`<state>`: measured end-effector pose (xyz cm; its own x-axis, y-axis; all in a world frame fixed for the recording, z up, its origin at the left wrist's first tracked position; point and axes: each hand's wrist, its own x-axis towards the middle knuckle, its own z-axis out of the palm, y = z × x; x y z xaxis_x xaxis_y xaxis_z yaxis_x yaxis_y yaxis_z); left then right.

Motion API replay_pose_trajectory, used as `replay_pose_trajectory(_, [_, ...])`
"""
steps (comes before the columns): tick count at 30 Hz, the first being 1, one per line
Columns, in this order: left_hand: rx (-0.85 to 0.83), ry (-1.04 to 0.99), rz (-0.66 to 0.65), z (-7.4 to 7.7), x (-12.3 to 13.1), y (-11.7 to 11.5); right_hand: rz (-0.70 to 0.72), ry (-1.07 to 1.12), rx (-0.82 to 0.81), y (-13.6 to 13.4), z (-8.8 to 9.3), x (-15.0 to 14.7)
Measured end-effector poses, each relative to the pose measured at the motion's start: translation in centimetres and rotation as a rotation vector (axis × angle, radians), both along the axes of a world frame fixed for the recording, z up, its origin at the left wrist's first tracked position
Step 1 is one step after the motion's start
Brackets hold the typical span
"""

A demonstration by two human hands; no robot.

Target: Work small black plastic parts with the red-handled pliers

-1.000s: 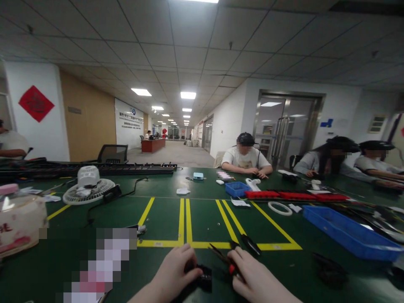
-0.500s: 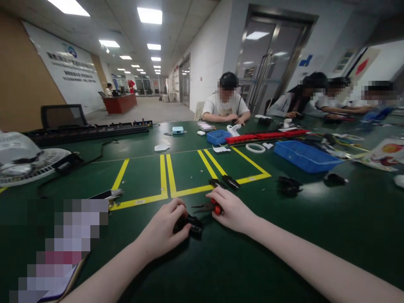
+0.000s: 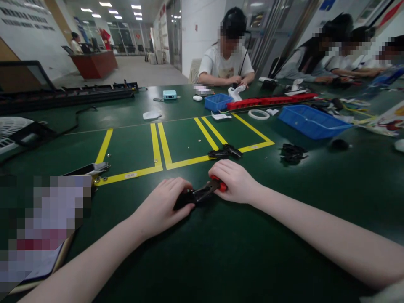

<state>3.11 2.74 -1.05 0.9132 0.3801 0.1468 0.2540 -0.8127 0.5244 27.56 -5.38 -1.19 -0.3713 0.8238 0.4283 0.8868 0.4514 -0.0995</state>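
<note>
My left hand (image 3: 168,198) is closed around a black plastic part (image 3: 184,199), thumb on the near side and fingers over the far side. In my right hand (image 3: 232,182) is a pair of pliers (image 3: 213,185) with red handles, its fingers wrapped round the grips. The pliers' jaws point left and reach the right end of the black part; whether they pinch it I cannot tell. Just beyond my right hand, black plastic pieces (image 3: 225,151) lie on the yellow tape. The palms hide much of the part and the handles.
A pile of black pieces (image 3: 293,153) and a blue bin (image 3: 314,122) lie to the right on the green table (image 3: 252,252). A clipboard (image 3: 53,227) with papers is at the left. Across the table, a person (image 3: 225,63) works beside a small blue basket (image 3: 217,102).
The pliers' jaws have moved from apart to the black part's right end, and the two hands are closer together. The camera view has tilted down and shifted.
</note>
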Motion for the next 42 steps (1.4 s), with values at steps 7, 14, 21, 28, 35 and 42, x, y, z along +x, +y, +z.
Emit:
replay_pose_trajectory(7, [0.094,0.034,-0.010,0.0,0.4,-1.4,0.051,-0.030,0.000,0.1,-0.2,0.2])
replay_pose_trajectory(14, [-0.068,-0.016,-0.087,1.0,-0.1,-1.6,0.139,-0.008,0.075,-0.1,-0.2,0.1])
replay_pose_trajectory(21, [-0.071,-0.070,-0.154,0.7,-0.4,-1.4,0.164,-0.004,0.143,0.0,-0.1,0.1])
replay_pose_trajectory(28, [-0.006,-0.107,-0.182,0.7,-0.5,-1.4,0.130,-0.007,0.164,-0.3,0.0,0.0])
replay_pose_trajectory(35, [0.157,-0.088,-0.157,0.5,-0.5,-1.6,0.136,-0.063,0.118,-0.3,-0.1,0.0])
replay_pose_trajectory(42, [0.209,-0.072,-0.161,0.7,-0.4,-1.6,0.162,-0.097,0.096,-0.3,-0.1,0.0])
